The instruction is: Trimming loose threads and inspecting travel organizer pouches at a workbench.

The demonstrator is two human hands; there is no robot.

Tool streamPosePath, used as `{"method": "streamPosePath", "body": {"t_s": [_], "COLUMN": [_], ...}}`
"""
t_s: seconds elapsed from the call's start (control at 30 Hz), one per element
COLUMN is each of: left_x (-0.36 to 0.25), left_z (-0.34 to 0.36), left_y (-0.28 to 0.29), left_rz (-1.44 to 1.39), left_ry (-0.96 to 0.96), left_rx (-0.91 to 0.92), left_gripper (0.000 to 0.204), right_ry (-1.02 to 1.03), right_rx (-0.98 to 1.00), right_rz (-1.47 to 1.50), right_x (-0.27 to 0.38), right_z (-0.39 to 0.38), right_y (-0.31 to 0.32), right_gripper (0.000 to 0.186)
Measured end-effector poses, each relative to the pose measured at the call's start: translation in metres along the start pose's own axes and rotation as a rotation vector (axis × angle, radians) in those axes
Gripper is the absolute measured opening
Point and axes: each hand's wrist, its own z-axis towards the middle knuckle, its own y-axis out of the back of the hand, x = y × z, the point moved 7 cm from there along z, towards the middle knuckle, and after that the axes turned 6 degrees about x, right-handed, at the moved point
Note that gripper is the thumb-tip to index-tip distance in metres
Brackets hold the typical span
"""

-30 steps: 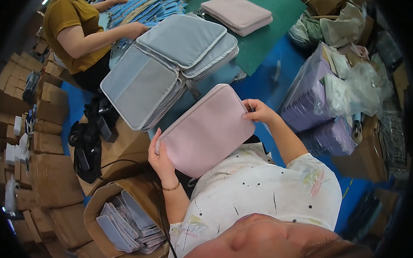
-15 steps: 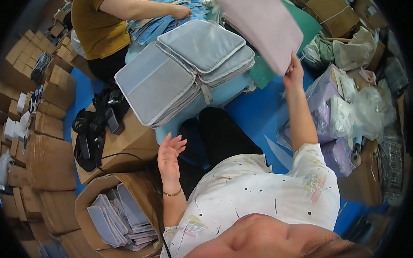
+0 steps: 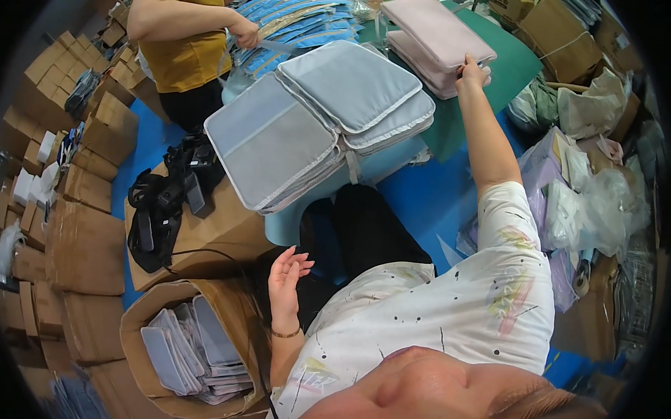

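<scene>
At the far right my right hand [image 3: 473, 73] has its fingers closed on the near edge of a flat pale pink zip case [image 3: 440, 32]. That case lies over other pink cases [image 3: 416, 53] on a green mat [image 3: 519, 59]. My left hand [image 3: 286, 281] is raised near my lap, fingers loosely bent and apart, with nothing in it. In front of me two stacks of light grey padded cases, the left stack [image 3: 270, 141] and the right stack [image 3: 352, 87], sit side by side on a light blue surface [image 3: 281, 228]. A grey strap hangs between them.
A co-worker's hand [image 3: 246, 34] is beside blue pieces [image 3: 307, 22] at the back. To my left, black straps with devices [image 3: 169, 197] lie on a carton [image 3: 203, 240]. An open carton [image 3: 136, 320] holds grey pieces. Plastic-wrapped lilac goods [image 3: 559, 157] stand at right.
The pink case has gone from raised and tilted to lying over the pink stack, my right hand still on it. My left hand has dropped slightly. The co-worker's hand has moved left.
</scene>
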Motion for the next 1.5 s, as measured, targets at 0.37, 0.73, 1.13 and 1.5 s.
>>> {"method": "streamPosePath", "body": {"t_s": [0.37,0.73,1.13,1.5], "left_x": [0.012,-0.041,-0.031,-0.013], "left_z": [0.006,0.053,0.112,0.128], "left_y": [0.002,-0.015,-0.058,-0.058], "left_rz": [-0.015,0.146,0.151,0.186], "left_ry": [0.049,-0.216,-0.269,-0.289], "left_rx": [0.014,-0.045,0.203,0.235], "left_gripper": [0.030,0.047,0.054,0.053], "right_ry": [0.376,0.669,0.361,0.548], "right_rx": [-0.057,0.639,0.686,0.684], "right_rz": [-0.454,-1.497,-1.938,-1.255], "right_x": [0.011,0.001,-0.029,0.027], "right_z": [-0.022,-0.158,-0.139,-0.205], "right_y": [0.024,-0.068,-0.092,-0.082], "right_gripper": [0.021,0.049,0.053,0.050]}}
